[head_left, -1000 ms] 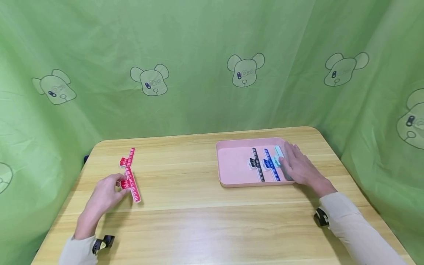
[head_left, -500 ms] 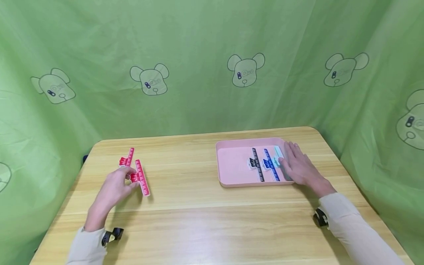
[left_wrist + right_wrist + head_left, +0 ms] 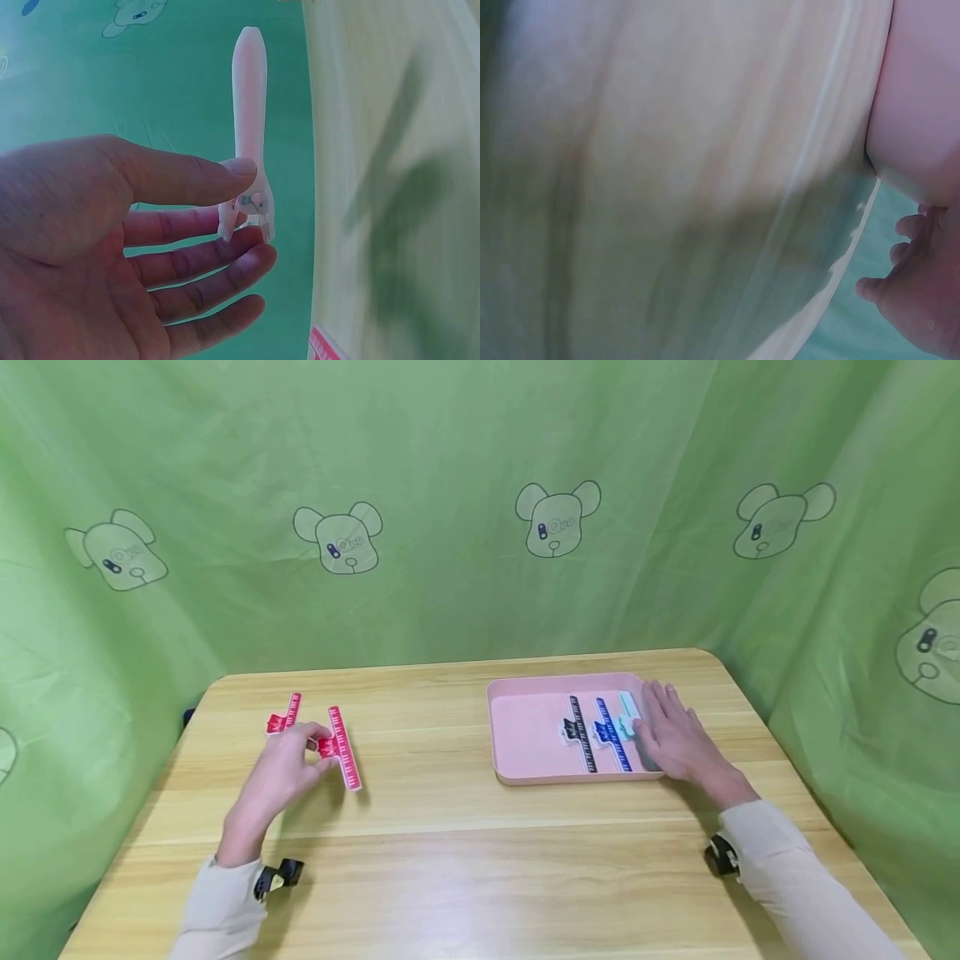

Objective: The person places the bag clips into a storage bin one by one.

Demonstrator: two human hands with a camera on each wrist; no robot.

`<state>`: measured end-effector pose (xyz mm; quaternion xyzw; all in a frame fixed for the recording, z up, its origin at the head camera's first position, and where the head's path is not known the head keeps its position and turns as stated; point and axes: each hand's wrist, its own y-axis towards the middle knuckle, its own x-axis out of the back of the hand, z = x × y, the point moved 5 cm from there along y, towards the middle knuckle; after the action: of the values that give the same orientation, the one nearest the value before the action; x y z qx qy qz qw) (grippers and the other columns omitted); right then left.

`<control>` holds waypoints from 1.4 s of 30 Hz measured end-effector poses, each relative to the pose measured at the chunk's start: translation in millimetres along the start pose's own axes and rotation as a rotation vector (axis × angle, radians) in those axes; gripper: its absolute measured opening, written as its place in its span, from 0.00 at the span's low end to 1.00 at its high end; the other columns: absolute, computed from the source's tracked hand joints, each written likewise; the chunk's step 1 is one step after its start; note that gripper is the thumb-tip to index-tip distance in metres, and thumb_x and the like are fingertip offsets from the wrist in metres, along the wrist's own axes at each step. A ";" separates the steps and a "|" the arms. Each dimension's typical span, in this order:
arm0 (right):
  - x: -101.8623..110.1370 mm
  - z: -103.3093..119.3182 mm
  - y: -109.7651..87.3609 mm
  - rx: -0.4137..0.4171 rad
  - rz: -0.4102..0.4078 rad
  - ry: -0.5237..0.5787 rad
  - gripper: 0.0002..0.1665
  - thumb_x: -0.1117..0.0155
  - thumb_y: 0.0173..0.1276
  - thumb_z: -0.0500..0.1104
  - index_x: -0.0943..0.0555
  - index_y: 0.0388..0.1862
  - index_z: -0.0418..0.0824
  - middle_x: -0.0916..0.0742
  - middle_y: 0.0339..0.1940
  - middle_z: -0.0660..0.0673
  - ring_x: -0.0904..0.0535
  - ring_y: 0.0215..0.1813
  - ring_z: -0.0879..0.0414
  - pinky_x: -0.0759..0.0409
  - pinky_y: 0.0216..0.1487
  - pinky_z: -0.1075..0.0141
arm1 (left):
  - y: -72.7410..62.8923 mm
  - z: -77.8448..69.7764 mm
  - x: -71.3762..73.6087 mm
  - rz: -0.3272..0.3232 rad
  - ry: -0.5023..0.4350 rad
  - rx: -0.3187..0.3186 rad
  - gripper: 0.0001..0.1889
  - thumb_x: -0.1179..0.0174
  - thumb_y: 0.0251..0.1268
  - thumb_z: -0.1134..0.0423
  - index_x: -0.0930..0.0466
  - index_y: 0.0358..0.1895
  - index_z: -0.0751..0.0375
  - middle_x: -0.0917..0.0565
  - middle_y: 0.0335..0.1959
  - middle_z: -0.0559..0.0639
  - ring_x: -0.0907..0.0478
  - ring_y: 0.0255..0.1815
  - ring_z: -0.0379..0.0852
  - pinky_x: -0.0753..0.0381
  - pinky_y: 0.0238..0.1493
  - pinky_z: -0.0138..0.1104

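Note:
A red clip with a piano-key print [image 3: 345, 752] is pinched between the thumb and fingers of my left hand [image 3: 281, 768], raised over the left of the table. The left wrist view shows this clip [image 3: 249, 97] edge-on, with its small spring beside the thumb tip. Behind that hand lies a second red piano-key clip [image 3: 293, 708], partly covered by the hand. My right hand [image 3: 681, 735], fingers straight, rests along the right side of the pink tray [image 3: 525, 727]. Inside the tray are a black clip [image 3: 582, 739], a blue clip [image 3: 613, 737] and a mint clip [image 3: 627, 703].
The wooden table [image 3: 442, 852] carries the tray at its right rear. A green curtain [image 3: 450, 610] with bear-head prints encloses the back and sides. In the right wrist view the tray wall [image 3: 922, 90] stands beside the fingers.
My left hand has lifted the nearer red clip off the other one and carried it to the right. The right hand stays at the tray.

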<state>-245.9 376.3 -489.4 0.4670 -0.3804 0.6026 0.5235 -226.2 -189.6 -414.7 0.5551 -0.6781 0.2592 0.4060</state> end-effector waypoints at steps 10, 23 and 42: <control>-2.7 1.0 -1.4 -0.005 0.001 -0.005 0.43 0.66 0.84 0.55 0.63 0.83 0.31 0.56 0.84 0.29 0.63 0.82 0.29 0.59 0.74 0.27 | 12.5 -16.5 -6.1 0.000 -0.017 -0.026 0.22 0.28 0.59 0.71 0.21 0.56 0.75 0.16 0.51 0.67 0.19 0.52 0.64 0.20 0.56 0.56; 0.3 3.3 -3.9 0.004 -0.019 0.000 0.43 0.64 0.84 0.54 0.61 0.83 0.30 0.57 0.84 0.30 0.63 0.82 0.29 0.58 0.74 0.27 | 31.2 -40.5 -13.9 -0.007 -0.070 -0.040 0.21 0.27 0.60 0.68 0.20 0.56 0.71 0.16 0.51 0.64 0.19 0.53 0.61 0.20 0.57 0.53; 2.3 4.7 -2.7 -0.002 -0.001 0.007 0.43 0.64 0.84 0.54 0.62 0.83 0.30 0.56 0.83 0.28 0.63 0.82 0.28 0.59 0.73 0.26 | 55.1 -83.4 -25.3 -0.001 -0.168 -0.080 0.19 0.28 0.61 0.69 0.19 0.55 0.69 0.15 0.51 0.60 0.20 0.54 0.58 0.20 0.59 0.50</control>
<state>-242.5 372.8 -485.9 0.4645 -0.3791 0.6035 0.5256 -256.0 -95.3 -385.7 0.5586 -0.7193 0.1843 0.3696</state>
